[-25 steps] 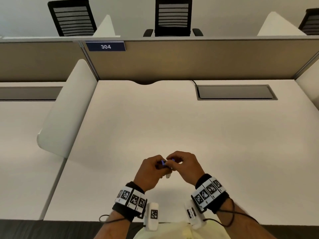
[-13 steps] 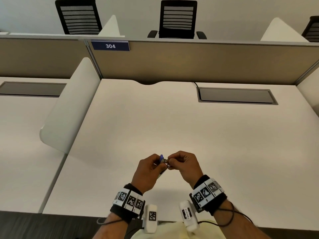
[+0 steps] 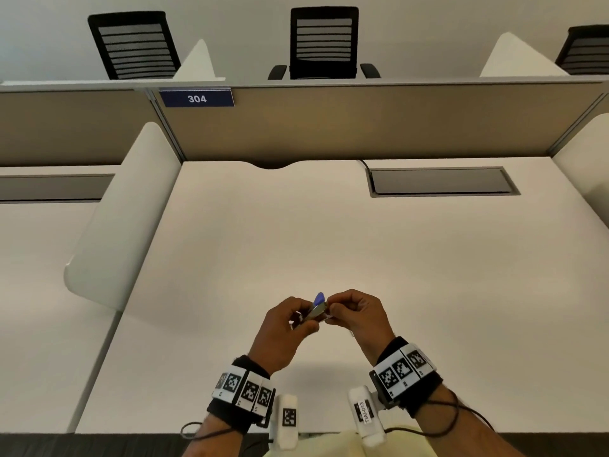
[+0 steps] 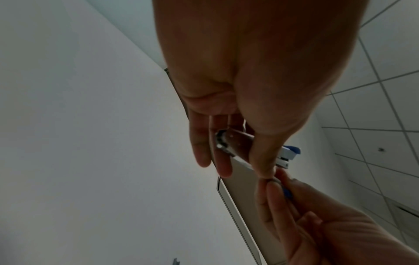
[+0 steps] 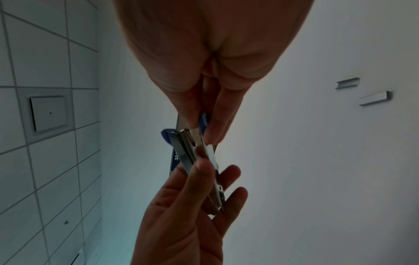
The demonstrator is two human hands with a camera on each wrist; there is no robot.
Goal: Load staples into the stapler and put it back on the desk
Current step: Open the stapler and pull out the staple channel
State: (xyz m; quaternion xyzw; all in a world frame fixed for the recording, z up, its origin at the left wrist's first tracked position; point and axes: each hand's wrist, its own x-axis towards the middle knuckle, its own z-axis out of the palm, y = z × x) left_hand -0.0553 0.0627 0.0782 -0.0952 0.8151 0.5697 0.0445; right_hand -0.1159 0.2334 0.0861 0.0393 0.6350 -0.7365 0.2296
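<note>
A small stapler [image 3: 317, 309] with a metal body and blue plastic parts is held above the white desk [image 3: 329, 239], close to its near edge. My left hand [image 3: 308, 319] grips the metal body [image 5: 192, 154] between thumb and fingers. At the stapler's front end, my right hand [image 3: 329, 313] pinches a blue part [image 5: 203, 120] with thumb and forefinger. The blue top [image 4: 292, 149] sticks out past my left thumb. Two loose staple strips [image 5: 348, 83] [image 5: 375, 98] lie on the desk, seen only in the right wrist view.
A tan partition [image 3: 362, 123] with a blue "304" sign [image 3: 196, 98] closes the far edge. A grey cable hatch [image 3: 441, 181] sits at the back right. A white divider [image 3: 122, 219] bounds the left side. Black chairs [image 3: 324, 41] stand beyond.
Both hands keep hold of the stapler. Its blue end now sticks up between them and more of the metal body shows. The head view has shifted a little.
</note>
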